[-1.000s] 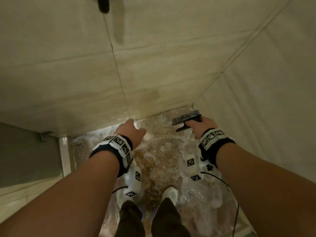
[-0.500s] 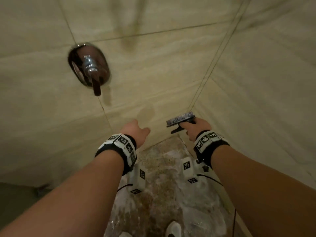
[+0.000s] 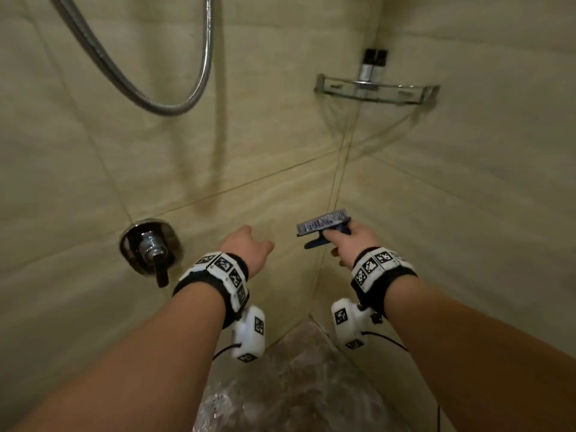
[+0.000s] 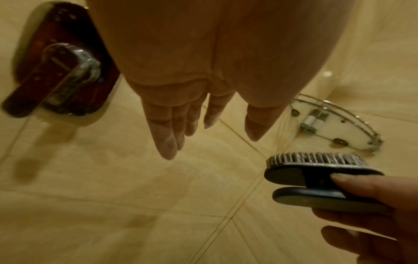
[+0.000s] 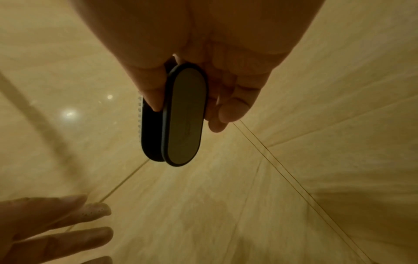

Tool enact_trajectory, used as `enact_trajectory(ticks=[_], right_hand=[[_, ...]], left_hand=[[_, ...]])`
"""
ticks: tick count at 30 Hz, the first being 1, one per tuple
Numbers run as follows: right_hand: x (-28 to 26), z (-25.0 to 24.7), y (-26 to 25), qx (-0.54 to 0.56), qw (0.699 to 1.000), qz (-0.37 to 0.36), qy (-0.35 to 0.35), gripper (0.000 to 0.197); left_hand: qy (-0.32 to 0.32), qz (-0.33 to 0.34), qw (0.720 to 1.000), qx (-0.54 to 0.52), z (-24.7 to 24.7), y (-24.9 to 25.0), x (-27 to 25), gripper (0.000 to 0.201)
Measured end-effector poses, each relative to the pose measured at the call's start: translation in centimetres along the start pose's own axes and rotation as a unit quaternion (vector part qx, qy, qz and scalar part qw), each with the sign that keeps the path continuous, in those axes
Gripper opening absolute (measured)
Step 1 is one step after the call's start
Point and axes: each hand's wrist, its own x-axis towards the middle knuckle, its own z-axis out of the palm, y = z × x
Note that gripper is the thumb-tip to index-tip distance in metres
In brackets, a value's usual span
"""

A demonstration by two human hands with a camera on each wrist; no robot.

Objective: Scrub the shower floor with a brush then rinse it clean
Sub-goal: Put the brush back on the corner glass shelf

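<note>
Pinching the light, stiff brush (image 3: 324,226) by its slick wet handle, the right hand (image 3: 349,244) holds firm while the left hand (image 3: 246,251) hangs slack beside it.

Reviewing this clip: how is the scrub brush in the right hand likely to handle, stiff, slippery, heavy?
The scrub brush looks like rigid plastic, so probably stiff. The right hand holds it with fingertips only, suggesting it is light. The shower floor looks wet and foamy, so the brush may be slippery.

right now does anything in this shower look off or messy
Mostly the shower floor: it is wet and covered in suds. The brush is held by the right hand bristles-up. The wall shelf sits level.
</note>
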Motion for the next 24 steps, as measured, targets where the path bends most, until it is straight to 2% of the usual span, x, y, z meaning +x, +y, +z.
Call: enact_trajectory(ticks=[4, 10, 14, 24], right_hand=[[-0.1, -2.8, -2.7, 0.013, 0.999, -0.024, 0.03, 0.041], [-0.4, -7.2, -6.1, 0.009, 0.995, -0.052, 0.08, 0.015], [-0.5, -9.3, -7.7, 0.017, 0.992, -0.057, 0.115, 0.014], [-0.4, -11.9, -9.7, 0.022, 0.986, -0.068, 0.148, 0.013]], left_hand=[[0.012, 0.037, 0.999, 0.005, -1.9, 3.2, 0.0, 0.072], [0.024, 0.084, 0.996, 0.005, -4.1, 7.4, -0.5, 0.069], [0.029, 0.107, 0.994, 0.007, -5.2, 9.4, -0.6, 0.071], [0.034, 0.141, 0.989, 0.004, -6.6, 12.0, 0.1, 0.073]])
